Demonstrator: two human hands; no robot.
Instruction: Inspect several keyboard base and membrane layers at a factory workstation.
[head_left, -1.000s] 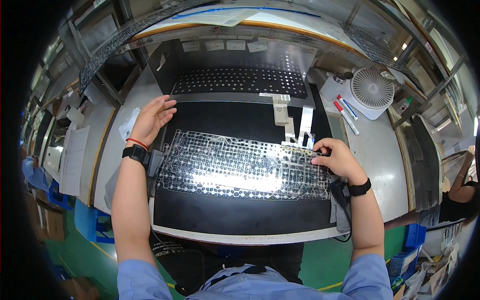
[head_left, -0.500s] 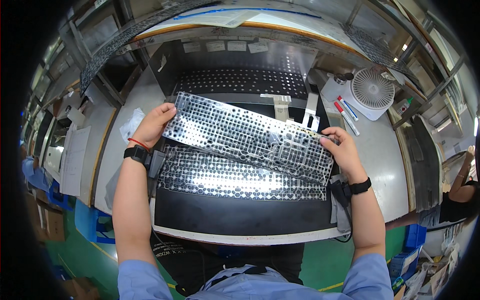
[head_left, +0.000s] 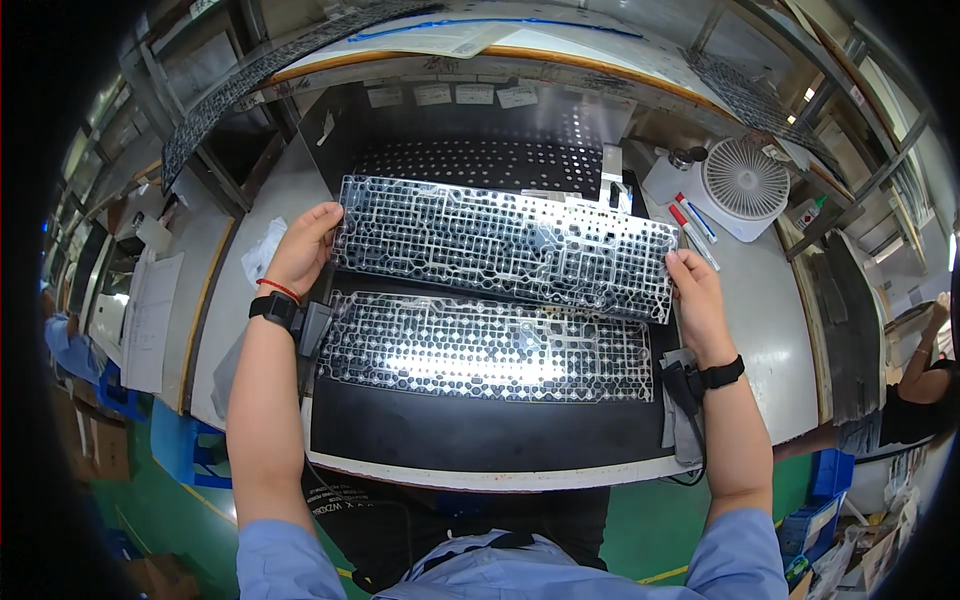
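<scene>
Between my two hands I hold a clear keyboard membrane sheet (head_left: 480,240), covered with silvery traces and dark round dots. My left hand (head_left: 312,240) pinches its left end, and my right hand (head_left: 692,285) grips its right end. The sheet is raised and tilts slightly down to the right. Below it, nearer to me, a second, similar membrane sheet (head_left: 440,350) lies flat on the black mat (head_left: 480,435), glaring with reflected light. Behind the held sheet, a metal bracket (head_left: 612,175) with a ribbon-like tail shows in part.
A white round fan (head_left: 746,178) stands at the back right, beside red and blue markers (head_left: 690,222). Crumpled clear plastic (head_left: 262,248) lies to the left. A dark perforated panel (head_left: 480,160) rises behind the mat, under a shelf (head_left: 560,55). Another person (head_left: 920,400) sits at far right.
The held sheet's right end has moved up and away from me, making the sheet more level. It now uncovers more of the sheet lying on the mat.
</scene>
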